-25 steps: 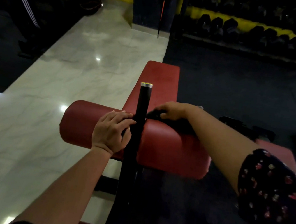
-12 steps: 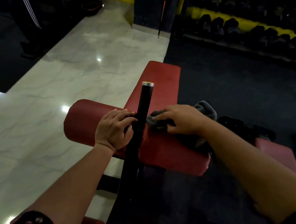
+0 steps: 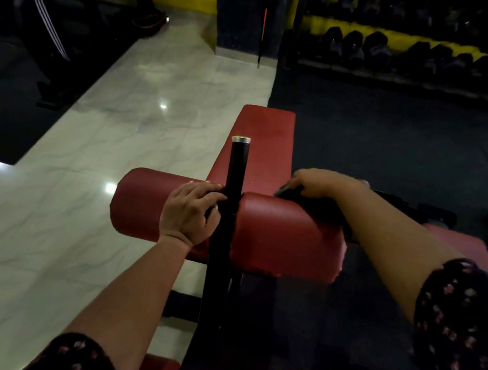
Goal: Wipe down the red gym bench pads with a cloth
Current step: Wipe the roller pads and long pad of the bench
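On left red pad (image 3: 141,202), just left of frame centre, rests left hand (image 3: 191,212), fingers loose and holding nothing, fingertips touching black post (image 3: 235,180). Right of the post, atop right red pad (image 3: 285,240), grips dark cloth (image 3: 307,198) (folds lost in dim light) with curled right hand (image 3: 317,182).
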A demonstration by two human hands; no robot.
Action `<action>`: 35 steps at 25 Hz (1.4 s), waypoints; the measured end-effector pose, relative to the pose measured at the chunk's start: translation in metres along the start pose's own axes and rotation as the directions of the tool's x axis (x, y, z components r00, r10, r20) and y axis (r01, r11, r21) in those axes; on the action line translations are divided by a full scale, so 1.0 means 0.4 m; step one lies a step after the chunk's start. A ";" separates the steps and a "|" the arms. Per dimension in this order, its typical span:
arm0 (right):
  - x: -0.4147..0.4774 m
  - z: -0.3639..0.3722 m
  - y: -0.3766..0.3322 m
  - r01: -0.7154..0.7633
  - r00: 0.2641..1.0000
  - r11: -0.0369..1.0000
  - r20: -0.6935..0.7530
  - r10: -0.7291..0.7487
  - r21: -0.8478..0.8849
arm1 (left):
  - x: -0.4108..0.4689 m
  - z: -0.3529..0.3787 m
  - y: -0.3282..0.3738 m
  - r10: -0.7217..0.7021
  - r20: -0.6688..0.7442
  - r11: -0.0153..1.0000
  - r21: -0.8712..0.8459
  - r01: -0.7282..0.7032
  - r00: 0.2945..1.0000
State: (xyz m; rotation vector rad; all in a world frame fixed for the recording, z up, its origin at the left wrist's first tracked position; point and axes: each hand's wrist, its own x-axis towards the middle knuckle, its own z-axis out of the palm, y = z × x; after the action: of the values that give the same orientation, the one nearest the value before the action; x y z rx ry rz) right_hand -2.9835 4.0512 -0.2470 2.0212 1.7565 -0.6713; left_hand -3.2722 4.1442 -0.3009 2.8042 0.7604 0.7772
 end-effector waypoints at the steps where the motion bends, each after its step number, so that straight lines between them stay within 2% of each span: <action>1: -0.012 0.015 0.036 -0.014 1.000 0.998 0.026 0.012 0.066 | -0.001 0.002 -0.004 0.002 0.006 1.000 -0.001 -0.002 1.000; 3: -0.065 0.054 0.093 -0.086 0.995 0.931 -0.019 0.099 0.355 | -0.002 0.007 -0.013 0.009 0.019 1.000 -0.001 -0.009 1.000; 4: -0.100 0.084 0.110 -0.116 0.982 0.815 -0.058 0.180 0.567 | -0.001 0.011 -0.015 0.012 0.020 1.000 -0.001 -0.012 1.000; 6: -0.161 0.176 0.116 -0.102 0.903 0.447 -0.106 0.417 0.889 | -0.003 0.019 -0.018 0.018 0.012 1.000 0.002 -0.018 1.000; 7: -0.188 0.226 0.097 -0.064 0.839 0.286 -0.104 0.534 0.956 | -0.005 0.020 -0.017 0.024 0.003 1.000 0.001 -0.024 1.000; 8: -0.210 0.276 0.066 -0.010 0.773 0.186 -0.110 0.625 0.983 | -0.005 0.020 -0.016 0.034 -0.013 0.999 0.000 -0.034 0.999; 11: -0.254 0.407 -0.068 0.062 0.611 0.085 -0.105 0.785 0.994 | 0.000 0.017 -0.016 0.046 -0.041 0.999 -0.009 -0.047 0.998; 13: -0.275 0.474 -0.165 0.195 0.536 -0.078 -0.040 0.843 0.978 | -0.001 0.018 -0.008 0.037 -0.033 0.999 -0.010 -0.037 0.999; 15: -0.281 0.504 -0.245 0.366 0.484 -0.269 0.064 0.872 0.891 | -0.003 0.015 -0.001 0.014 -0.027 1.000 -0.005 -0.014 1.000; 17: -0.266 0.496 -0.303 0.461 0.486 -0.469 0.228 0.844 0.753 | -0.004 0.013 0.004 -0.001 -0.022 1.000 -0.019 0.000 1.000; 20: -0.225 0.422 -0.377 0.532 0.546 -0.714 0.461 0.700 0.454 | -0.011 0.017 -0.006 0.032 0.034 0.999 -0.016 -0.032 0.999; 21: -0.217 0.401 -0.397 0.516 0.545 -0.749 0.516 0.661 0.416 | -0.018 0.016 -0.011 0.052 0.056 0.999 0.001 -0.053 0.997; 22: -0.210 0.385 -0.420 0.488 0.506 -0.755 0.563 0.653 0.438 | -0.028 0.013 -0.019 0.072 0.078 0.997 0.018 -0.074 0.994; 23: -0.212 0.366 -0.440 0.441 0.512 -0.764 0.566 0.646 0.471 | -0.041 0.009 -0.030 0.084 0.102 0.996 0.034 -0.087 0.991; 24: -0.209 0.352 -0.474 0.381 0.579 -0.758 0.502 0.642 0.530 | -0.056 0.004 -0.044 0.085 0.124 0.994 0.057 -0.093 0.989; 26: -0.212 0.320 -0.561 0.246 0.773 -0.703 0.302 0.557 0.667 | -0.088 -0.006 -0.081 0.046 0.127 0.992 0.112 -0.061 0.991; 27: -0.206 0.312 -0.598 0.215 0.821 -0.684 0.251 0.514 0.697 | -0.105 -0.012 -0.098 0.011 0.113 0.992 0.126 -0.026 0.994; 28: -0.202 0.304 -0.628 0.182 0.829 -0.590 0.200 0.523 0.787 | -0.118 -0.018 -0.112 -0.020 0.102 0.991 0.133 0.006 0.995; 29: -0.195 0.302 -0.646 0.182 0.829 -0.440 0.103 0.549 0.879 | -0.132 -0.025 -0.131 -0.042 0.101 0.989 0.143 0.027 0.994; 30: -0.197 0.291 -0.657 0.186 0.833 -0.184 -0.056 0.551 0.965 | -0.143 -0.032 -0.152 -0.050 0.103 0.987 0.159 0.033 0.993; 31: -0.209 0.282 -0.654 0.188 0.844 0.135 -0.230 0.484 0.973 | -0.151 -0.036 -0.170 -0.045 0.098 0.984 0.177 0.028 0.994; 32: -0.216 0.267 -0.646 0.181 0.845 0.415 -0.356 0.399 0.892 | -0.156 -0.040 -0.194 -0.046 0.078 0.981 0.192 0.030 0.996; 33: -0.237 0.238 -0.635 0.153 0.834 0.620 -0.438 0.337 0.769 | -0.160 -0.044 -0.215 -0.048 0.052 0.981 0.192 0.037 0.997; 34: -0.246 0.211 -0.626 0.109 0.819 0.744 -0.484 0.309 0.659 | -0.161 -0.046 -0.236 -0.044 0.023 0.982 0.183 0.039 0.999; 35: -0.249 0.172 -0.619 0.080 0.774 0.826 -0.557 0.302 0.558 | -0.160 -0.049 -0.250 -0.036 0.001 0.984 0.174 0.035 0.999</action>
State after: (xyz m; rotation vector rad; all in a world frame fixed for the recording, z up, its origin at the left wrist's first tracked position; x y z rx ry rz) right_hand -3.2462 3.9680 -0.2389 3.0244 1.8857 -0.5375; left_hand -3.3730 4.1982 -0.3382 2.9347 0.9171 0.7328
